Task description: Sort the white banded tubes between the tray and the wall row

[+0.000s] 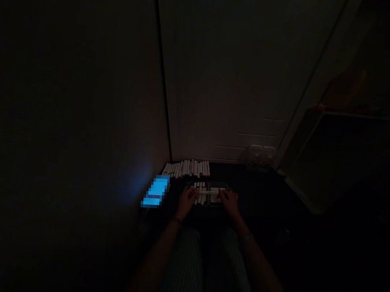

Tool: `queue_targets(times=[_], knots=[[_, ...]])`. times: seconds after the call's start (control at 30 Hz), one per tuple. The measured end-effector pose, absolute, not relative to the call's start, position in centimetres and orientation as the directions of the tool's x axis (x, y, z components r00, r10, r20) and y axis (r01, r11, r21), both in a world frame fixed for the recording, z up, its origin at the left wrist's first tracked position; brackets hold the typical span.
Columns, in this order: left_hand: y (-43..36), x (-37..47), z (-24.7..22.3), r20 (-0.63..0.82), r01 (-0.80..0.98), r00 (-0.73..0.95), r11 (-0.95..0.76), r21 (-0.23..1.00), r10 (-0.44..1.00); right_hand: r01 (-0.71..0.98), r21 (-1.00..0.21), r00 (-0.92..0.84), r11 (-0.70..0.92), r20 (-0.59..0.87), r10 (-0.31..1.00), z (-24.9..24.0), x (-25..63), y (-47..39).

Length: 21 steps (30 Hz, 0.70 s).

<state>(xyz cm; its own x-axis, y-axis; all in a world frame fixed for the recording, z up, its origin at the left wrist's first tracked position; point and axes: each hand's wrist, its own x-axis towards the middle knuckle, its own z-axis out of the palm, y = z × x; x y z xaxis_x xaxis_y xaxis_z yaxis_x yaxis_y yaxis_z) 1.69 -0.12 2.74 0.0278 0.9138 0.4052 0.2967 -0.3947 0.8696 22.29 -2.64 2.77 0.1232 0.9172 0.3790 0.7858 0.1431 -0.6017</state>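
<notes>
The scene is very dark. A thin white marker (208, 192) lies level between my two hands. My left hand (188, 197) is closed on its left end, and my right hand (228, 200) pinches its right end. Below the marker sits a dark tray (219, 184) with compartments; several white markers (199, 197) stand side by side in the left one, and a white block or stack (215, 198) lies in the right one. Behind the tray, a long row of white markers (187, 168) with coloured ends rests along the back of the dark table.
A glowing blue, pixelated screen (156, 192) is at the table's left edge, by the wall. Two clear containers (261, 158) stand at the back right. A dark shelf or cabinet (347, 114) rises at the right. My knees are under the front edge.
</notes>
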Motion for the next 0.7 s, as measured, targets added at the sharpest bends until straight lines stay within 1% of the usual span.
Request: queue_targets(times=[0.2,0.43,0.7], knots=[[0.13,1.49,2.60,0.388,0.284,0.073,-0.392,0.875,0.919,0.783,-0.596,0.104,0.177,0.407,0.908,3.00,22.33,-2.82],[0.14,1.52,2.51,0.393,0.283,0.045,-0.389,0.877,0.918,0.791,-0.594,0.119,0.147,0.385,0.915,3.11,22.28,-2.85],[0.28,1.50,2.16,0.402,0.256,0.040,-0.398,0.881,0.915,0.795,-0.587,0.112,0.157,0.395,0.912,2.90,22.16,-2.78]])
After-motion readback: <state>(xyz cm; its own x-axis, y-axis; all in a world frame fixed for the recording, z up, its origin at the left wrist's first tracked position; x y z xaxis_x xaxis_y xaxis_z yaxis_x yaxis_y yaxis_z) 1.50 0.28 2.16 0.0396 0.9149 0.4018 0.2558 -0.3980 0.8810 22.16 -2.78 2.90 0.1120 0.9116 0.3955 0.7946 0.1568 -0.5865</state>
